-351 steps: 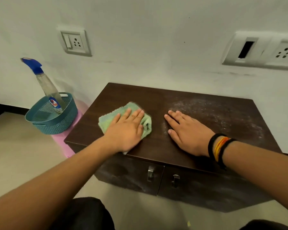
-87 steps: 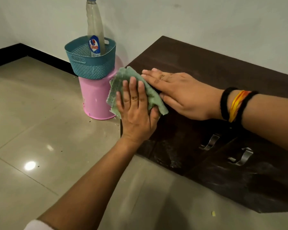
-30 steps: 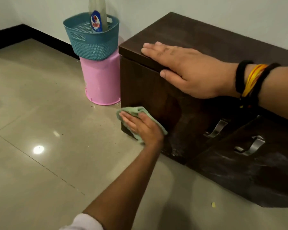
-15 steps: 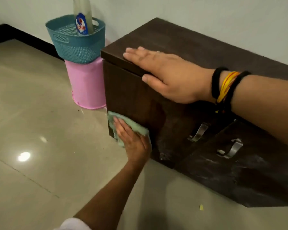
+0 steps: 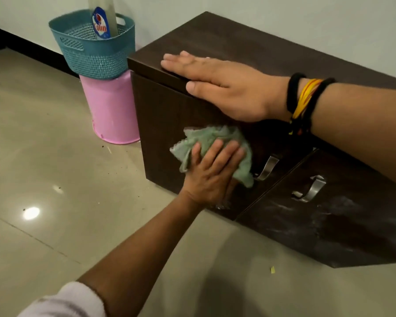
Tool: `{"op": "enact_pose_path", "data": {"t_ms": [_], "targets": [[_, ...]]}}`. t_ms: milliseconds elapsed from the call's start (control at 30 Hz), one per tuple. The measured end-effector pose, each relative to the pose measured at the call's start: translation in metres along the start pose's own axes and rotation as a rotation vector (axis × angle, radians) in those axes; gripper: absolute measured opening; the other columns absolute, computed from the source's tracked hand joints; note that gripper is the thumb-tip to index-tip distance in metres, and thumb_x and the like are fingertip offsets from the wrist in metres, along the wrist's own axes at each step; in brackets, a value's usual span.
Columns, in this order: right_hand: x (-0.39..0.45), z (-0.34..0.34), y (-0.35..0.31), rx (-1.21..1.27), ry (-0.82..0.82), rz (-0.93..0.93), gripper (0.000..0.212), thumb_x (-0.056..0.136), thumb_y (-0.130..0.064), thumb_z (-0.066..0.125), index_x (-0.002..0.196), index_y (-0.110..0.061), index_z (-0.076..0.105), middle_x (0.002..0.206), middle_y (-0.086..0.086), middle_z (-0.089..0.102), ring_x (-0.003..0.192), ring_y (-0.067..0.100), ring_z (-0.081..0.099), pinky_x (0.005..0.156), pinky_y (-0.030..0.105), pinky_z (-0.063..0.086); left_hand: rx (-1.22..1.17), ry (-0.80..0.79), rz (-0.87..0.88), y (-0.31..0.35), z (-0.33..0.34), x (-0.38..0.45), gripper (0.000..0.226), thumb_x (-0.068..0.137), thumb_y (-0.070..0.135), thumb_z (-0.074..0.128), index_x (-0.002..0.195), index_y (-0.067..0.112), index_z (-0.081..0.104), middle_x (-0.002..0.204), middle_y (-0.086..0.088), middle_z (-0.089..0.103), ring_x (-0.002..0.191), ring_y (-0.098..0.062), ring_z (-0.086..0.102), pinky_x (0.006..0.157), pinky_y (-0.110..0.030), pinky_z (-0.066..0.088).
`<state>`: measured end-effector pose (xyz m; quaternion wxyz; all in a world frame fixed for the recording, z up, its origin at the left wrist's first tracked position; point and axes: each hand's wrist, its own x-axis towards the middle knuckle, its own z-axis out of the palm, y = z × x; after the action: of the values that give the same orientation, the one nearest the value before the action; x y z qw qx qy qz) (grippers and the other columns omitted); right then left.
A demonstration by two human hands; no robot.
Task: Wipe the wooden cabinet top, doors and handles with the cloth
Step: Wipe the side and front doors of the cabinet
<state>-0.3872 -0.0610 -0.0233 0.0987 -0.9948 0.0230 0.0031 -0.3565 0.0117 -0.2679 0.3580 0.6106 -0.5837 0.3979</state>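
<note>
The left hand, fingers straight, presses the soft green cloth flat on the left door of the dark brown wooden cabinet, just beside its shiny metal handle. The right hand lies flat on the cabinet top.

Matt wood cabinet, nubby cloth, metal handles.

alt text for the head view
The left hand presses a crumpled green cloth against the left door of the dark brown wooden cabinet, beside its metal handle. The right hand rests flat on the cabinet top; the right door shows white dust.
</note>
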Motion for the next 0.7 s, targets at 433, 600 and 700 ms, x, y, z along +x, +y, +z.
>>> {"op": "enact_pose_path", "data": {"t_ms": [433,600,700], "targets": [[-0.002,0.0,-0.005,-0.045,0.029,0.006,0.053,0.105,-0.026,0.032,0.158,-0.024,0.022,0.166,-0.007,0.019,0.153,0.011,0.011,0.125,0.033,0.009,-0.001,0.045,-0.151,0.003,-0.002,0.018,0.074,0.092,0.045,0.041,0.159,0.021,0.018,0.167,0.002,0.011,0.154,-0.018,0.006,0.123,-0.044,0.01],[-0.003,-0.002,-0.006,-0.11,0.008,-0.008,0.063,0.102,-0.025,0.044,0.159,-0.025,0.016,0.167,-0.006,0.014,0.154,0.013,0.009,0.125,0.042,0.011,0.089,-0.09,-0.093,0.02,0.019,-0.059,0.088,0.085,0.048,0.053,0.159,0.018,0.018,0.168,-0.002,0.007,0.154,-0.026,0.008,0.121,-0.048,0.013],[-0.002,-0.001,-0.005,-0.128,0.038,-0.004,0.063,0.102,-0.024,0.045,0.159,-0.023,0.017,0.167,-0.006,0.015,0.153,0.012,0.009,0.124,0.027,0.006,0.083,-0.04,0.046,0.009,0.012,-0.043,0.079,0.089,0.05,0.05,0.158,0.023,0.023,0.163,0.002,0.021,0.154,-0.019,0.01,0.118,-0.044,0.016]]}}
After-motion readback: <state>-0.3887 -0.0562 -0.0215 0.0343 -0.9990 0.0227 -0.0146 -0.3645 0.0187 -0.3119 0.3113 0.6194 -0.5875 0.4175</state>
